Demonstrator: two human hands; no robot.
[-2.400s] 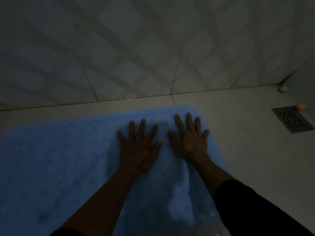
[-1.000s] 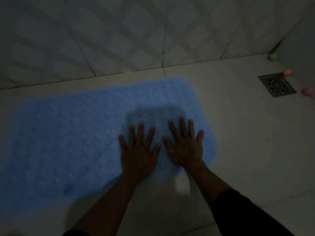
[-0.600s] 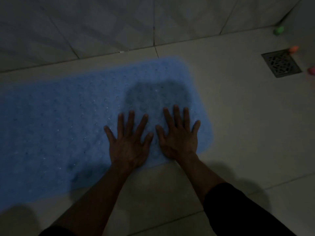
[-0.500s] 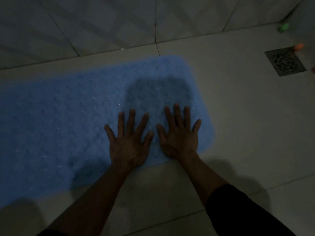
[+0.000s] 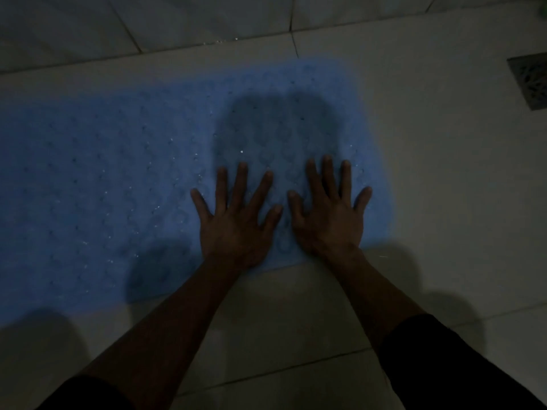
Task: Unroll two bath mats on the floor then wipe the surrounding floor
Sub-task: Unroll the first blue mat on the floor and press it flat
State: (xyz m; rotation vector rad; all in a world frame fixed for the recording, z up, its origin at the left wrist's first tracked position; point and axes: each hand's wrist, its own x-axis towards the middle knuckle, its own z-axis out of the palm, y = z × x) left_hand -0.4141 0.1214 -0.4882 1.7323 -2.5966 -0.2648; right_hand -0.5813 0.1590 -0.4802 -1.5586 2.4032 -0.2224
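**Both palms flat on the unrolled blue mat**

We see one blue bath mat (image 5: 118, 179) lying flat and fully unrolled on the tiled floor (image 5: 444, 202). Its long axis runs from left to right across the view, almost parallel to the foot of the tiled wall (image 5: 177, 22), with a narrow strip of floor between them. The right end, with rounded corners, points toward the floor drain (image 5: 529, 81) at the right edge of the view; the left end goes out of the picture. The surface has a pattern of small round bumps, and some tiny bright spots shine on it.

Our left hand (image 5: 236, 229) and right hand (image 5: 328, 223) lie side by side on the right part of the mat, near its front edge, palms down. The fingers (image 5: 241, 182) of both are straight and spread, grasping nothing, only resting on the mat. The two thumbs are close but apart. A dark sleeve (image 5: 438, 365) covers the right forearm.

The room is dim. The drain grate is well apart from the mat; we cannot tell what lies in it.
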